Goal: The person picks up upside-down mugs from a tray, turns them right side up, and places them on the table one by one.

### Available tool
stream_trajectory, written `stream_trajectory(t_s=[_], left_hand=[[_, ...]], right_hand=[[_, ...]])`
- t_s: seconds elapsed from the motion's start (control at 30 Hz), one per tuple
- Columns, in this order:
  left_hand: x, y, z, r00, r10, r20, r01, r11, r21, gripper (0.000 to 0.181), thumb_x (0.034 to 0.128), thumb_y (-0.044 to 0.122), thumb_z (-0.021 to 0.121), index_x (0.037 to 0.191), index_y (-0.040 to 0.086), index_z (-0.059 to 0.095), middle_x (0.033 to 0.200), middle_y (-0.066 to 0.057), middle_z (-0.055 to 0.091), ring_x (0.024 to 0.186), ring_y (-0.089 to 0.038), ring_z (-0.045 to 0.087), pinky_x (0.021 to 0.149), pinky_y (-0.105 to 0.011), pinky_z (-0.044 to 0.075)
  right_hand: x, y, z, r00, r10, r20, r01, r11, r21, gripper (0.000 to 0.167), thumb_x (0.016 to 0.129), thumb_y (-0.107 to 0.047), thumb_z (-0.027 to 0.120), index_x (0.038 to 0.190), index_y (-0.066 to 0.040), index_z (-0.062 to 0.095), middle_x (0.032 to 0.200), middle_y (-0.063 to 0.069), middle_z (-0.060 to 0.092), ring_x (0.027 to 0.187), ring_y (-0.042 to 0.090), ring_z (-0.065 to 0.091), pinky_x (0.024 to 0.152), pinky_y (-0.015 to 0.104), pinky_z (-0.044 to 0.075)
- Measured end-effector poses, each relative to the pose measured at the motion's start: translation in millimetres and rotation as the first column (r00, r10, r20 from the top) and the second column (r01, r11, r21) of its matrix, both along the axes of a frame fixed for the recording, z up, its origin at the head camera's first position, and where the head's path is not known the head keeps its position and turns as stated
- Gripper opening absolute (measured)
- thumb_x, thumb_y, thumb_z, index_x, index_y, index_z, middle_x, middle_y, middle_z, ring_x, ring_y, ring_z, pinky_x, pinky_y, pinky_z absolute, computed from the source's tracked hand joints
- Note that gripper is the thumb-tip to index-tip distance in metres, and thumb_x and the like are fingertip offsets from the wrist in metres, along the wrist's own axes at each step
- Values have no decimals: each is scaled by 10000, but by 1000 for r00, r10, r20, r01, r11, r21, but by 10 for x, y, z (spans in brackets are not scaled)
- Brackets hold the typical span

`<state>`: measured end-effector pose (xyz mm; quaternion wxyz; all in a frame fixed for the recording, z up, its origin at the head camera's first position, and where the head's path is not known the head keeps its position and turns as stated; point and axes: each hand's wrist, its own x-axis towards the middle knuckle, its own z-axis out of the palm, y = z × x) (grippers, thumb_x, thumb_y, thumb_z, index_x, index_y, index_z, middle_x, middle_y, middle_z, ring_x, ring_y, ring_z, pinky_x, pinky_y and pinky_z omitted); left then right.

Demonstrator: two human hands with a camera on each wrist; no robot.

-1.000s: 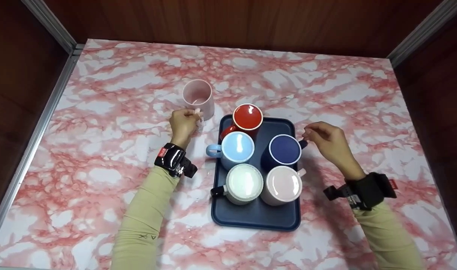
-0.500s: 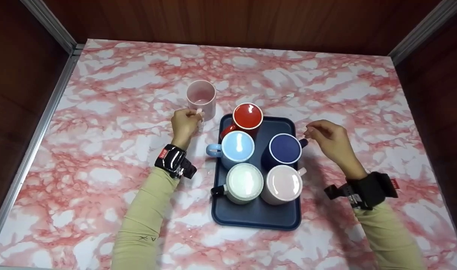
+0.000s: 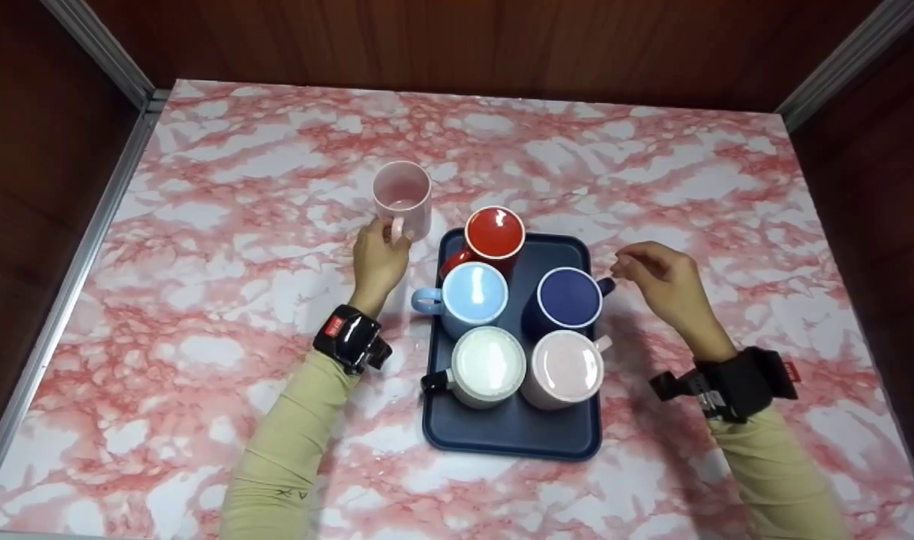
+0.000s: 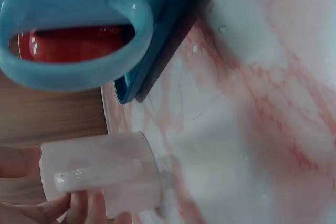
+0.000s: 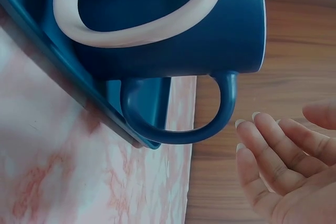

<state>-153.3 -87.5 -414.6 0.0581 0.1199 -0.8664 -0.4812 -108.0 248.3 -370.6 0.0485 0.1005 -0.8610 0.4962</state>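
Behind the tray's left side, a pink mug (image 3: pixel 417 217) stands upright on the table. My left hand (image 3: pixel 380 261) is at its handle, which lies between thumb and fingers. In the left wrist view, fingertips (image 4: pixel 96 207) are against the handle side of the pink mug (image 4: pixel 126 195), the thumb near its rim. My right hand (image 3: pixel 670 292) hovers right of the tray by the dark blue mug (image 3: pixel 569 298), holding nothing. The right wrist view shows loosely bent fingers (image 5: pixel 275 163) apart from the dark blue handle (image 5: pixel 181 136).
A dark blue tray (image 3: pixel 510 442) also bears a red mug (image 3: pixel 494 232), a light blue mug (image 3: pixel 474 294), a whitish mug (image 3: pixel 489 367) with a black handle and a light pink mug (image 3: pixel 567 367). Wooden panels (image 3: pixel 464 45) with metal edging surround the table.
The pink mug off the tray has shifted slightly right since the earliest frame. My left hand has moved a little right and nearer me, changing its hold around the handle. The right hand has barely moved.
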Motion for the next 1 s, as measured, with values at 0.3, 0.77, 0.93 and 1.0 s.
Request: stream_trajectory(t_s=[0.3, 0.77, 0.93, 1.0], left_hand=[[146, 107, 67, 999, -19, -27, 16, 996, -86, 411, 864, 215, 607, 1228, 54, 504, 1125, -140, 467, 1118, -279, 380, 856, -465, 311], [145, 238, 255, 876, -476, 85, 480, 877, -38, 231, 900, 143, 551, 1035, -29, 626, 998, -158, 639, 942, -252, 585, 835, -334, 432], [89, 257, 239, 854, -505, 123, 513, 857, -45, 209, 888, 133, 570, 1014, -21, 632, 966, -147, 645, 918, -246, 584, 822, -328, 427], [63, 262, 227, 841, -519, 151, 530, 847, -36, 208, 887, 133, 567, 1016, -16, 634, 967, -141, 643, 916, -241, 577, 820, -323, 422]], right_hand=[[-34, 34, -82, 1000, 0, 5, 0, 1000, -4, 158, 893, -5, 545, 975, 109, 618, 830, 257, 624, 719, 53, 606, 620, 140, 435], [-51, 48, -157, 1000, -8, 2, 8, 999, -42, 157, 891, -15, 551, 960, 110, 617, 806, 237, 627, 703, 57, 613, 597, 160, 438], [-46, 34, -146, 1000, -26, 14, 26, 999, -43, 154, 888, -9, 558, 962, 111, 619, 808, 218, 633, 699, 53, 608, 591, 165, 436], [-38, 25, -133, 999, -30, 22, 31, 999, -43, 149, 885, -1, 558, 964, 110, 620, 813, 220, 634, 699, 46, 603, 593, 161, 436]])
